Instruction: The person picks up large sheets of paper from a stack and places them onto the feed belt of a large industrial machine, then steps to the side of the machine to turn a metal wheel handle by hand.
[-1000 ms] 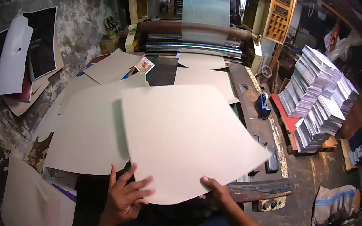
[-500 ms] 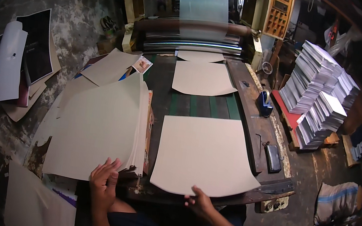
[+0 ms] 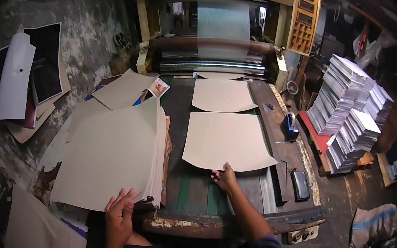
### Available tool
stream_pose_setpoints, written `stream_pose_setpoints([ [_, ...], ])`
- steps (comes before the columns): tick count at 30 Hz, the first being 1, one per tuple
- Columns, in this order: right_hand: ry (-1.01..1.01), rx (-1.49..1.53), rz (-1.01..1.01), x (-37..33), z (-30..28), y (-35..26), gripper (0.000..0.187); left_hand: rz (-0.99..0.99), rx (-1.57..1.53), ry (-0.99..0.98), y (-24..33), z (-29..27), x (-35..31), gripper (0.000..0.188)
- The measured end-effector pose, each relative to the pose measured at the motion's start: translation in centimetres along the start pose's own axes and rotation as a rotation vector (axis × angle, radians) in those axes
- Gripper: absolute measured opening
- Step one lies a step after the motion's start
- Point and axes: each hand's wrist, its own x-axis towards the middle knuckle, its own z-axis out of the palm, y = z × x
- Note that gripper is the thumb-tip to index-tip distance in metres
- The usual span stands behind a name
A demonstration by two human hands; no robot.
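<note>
My right hand (image 3: pixel 225 178) pinches the near edge of a beige paper sheet (image 3: pixel 229 141), thumb on top and fingers curled below. That sheet lies over the machine's feed table (image 3: pixel 200 180), its far edge close to another beige sheet (image 3: pixel 224 95). Farther on, a third sheet (image 3: pixel 220 76) lies at the rollers (image 3: pixel 212 65). On the left rests a thick stack of beige sheets (image 3: pixel 107 157). At its near right corner, my left hand (image 3: pixel 120 213) has its fingers stretched out against the top sheet and holds nothing.
Right of the feed table are a blue tape dispenser (image 3: pixel 290 127), a hex key (image 3: pixel 284 167) and a dark case (image 3: pixel 300 185). Tall paper piles (image 3: pixel 339 95) stand on a pallet at right. Loose prints (image 3: pixel 45 62) lie at left. A control panel (image 3: pixel 302 29) flanks the machine.
My right hand has pushed the sheet away from me toward the rollers, uncovering the near part of the feed table. The sheets ahead have advanced slightly. My left hand stays at the stack's corner.
</note>
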Motion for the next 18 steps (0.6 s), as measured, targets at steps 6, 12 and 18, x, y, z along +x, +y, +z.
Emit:
stream_pose_setpoints([
  [6,0.148,0.067,-0.074,0.3,-0.6,-1.1,0.063,-0.12,-0.316,0.239,0.5,1.9,0.6,0.033],
  [12,-0.987,-0.113,-0.021,-18.5,2.0,-1.0,0.081,0.459,-0.068,-0.323,3.6,-0.5,-0.7,0.032],
  [18,-0.337,-0.334,0.125,-28.6,-1.9,2.7,0.036,0.506,0.126,-0.327,3.0,-0.5,-1.3,0.071],
])
